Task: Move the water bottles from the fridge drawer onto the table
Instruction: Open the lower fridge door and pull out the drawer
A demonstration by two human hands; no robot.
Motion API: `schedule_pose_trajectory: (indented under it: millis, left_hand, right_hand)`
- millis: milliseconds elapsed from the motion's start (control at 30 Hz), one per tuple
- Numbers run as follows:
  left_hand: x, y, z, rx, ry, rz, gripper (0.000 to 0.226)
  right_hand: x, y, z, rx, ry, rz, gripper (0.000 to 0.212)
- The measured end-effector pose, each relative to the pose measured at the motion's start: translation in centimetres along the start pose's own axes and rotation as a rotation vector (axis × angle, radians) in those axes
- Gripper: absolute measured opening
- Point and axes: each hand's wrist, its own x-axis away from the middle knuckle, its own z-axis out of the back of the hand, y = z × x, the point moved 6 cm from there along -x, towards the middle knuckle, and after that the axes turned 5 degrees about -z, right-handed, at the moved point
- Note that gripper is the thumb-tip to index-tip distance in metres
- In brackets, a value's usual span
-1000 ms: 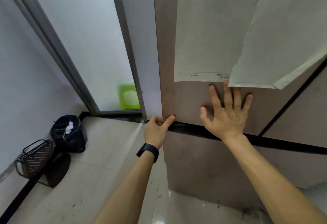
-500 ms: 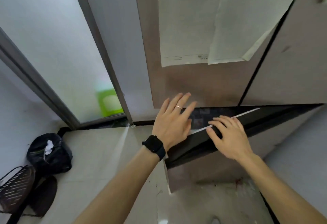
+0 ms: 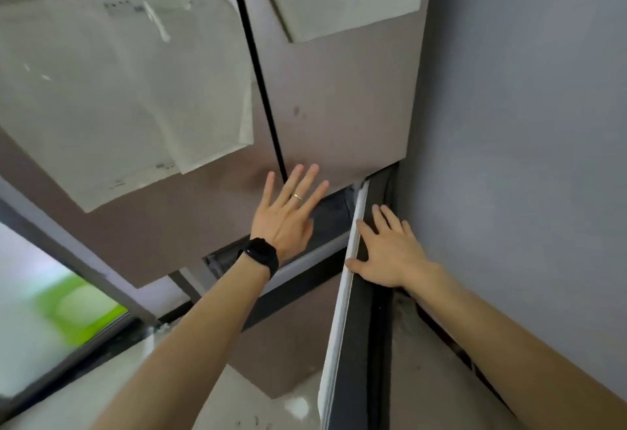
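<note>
Step in hand: opening the fridge drawer [image 3: 342,294]. Its front stands ajar, with a dark gap behind. No water bottles in sight; presumably inside.

Left hand [image 3: 285,215]: fingers spread and straight over the upper door [image 3: 339,107], holding nothing; contact unclear.

Right hand [image 3: 390,253]: laid fairly flat on the drawer's top edge, thumb at the white seal.

Next: pull wider, then reach in.

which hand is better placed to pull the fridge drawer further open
Right. The right hand rests on the top edge of the drawer front by its white seal; the left hand is spread open over the upper doors, holding nothing.
</note>
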Motion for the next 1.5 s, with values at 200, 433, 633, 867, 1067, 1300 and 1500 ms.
schedule_pose_trajectory:
  millis: [200, 433, 633, 867, 1067, 1300, 1500]
  left_hand:
    - [-3.2, 1.3, -2.1, 0.084, -0.025, 0.269, 0.086]
    - [-3.7, 2.5, -2.9, 0.086, -0.072, 0.359, 0.086]
    - [-3.5, 1.9, -2.9, 0.047, -0.070, 0.354, 0.088]
    - [-3.5, 2.0, -3.1, 0.011, -0.051, 0.355, 0.098]
    - [-3.9, 2.2, -3.8, 0.008, -0.058, 0.375, 0.104]
    - [-3.8, 2.1, -4.0, -0.004, -0.067, 0.371, 0.107]
    - [-3.8, 2.2, -3.8, -0.008, -0.096, 0.377, 0.106]
  right_hand:
    - [-0.6, 6.1, -0.5, -0.054, -0.060, -0.075, 0.077]
    - [0.3, 9.8, -0.5, -0.114, 0.001, -0.044, 0.061]
    - [1.5, 13.3, 0.0, -0.047, 0.022, -0.035, 0.071]
    - [1.1, 17.1, 0.9, 0.076, 0.140, -0.172, 0.082]
    - [0.0, 19.6, 0.5, 0.080, 0.246, -0.267, 0.071]
    - [-1.9, 23.1, 0.8, 0.091, 0.310, -0.277, 0.073]
    - [-1.8, 23.2, 0.5, 0.103, 0.388, -0.265, 0.077]
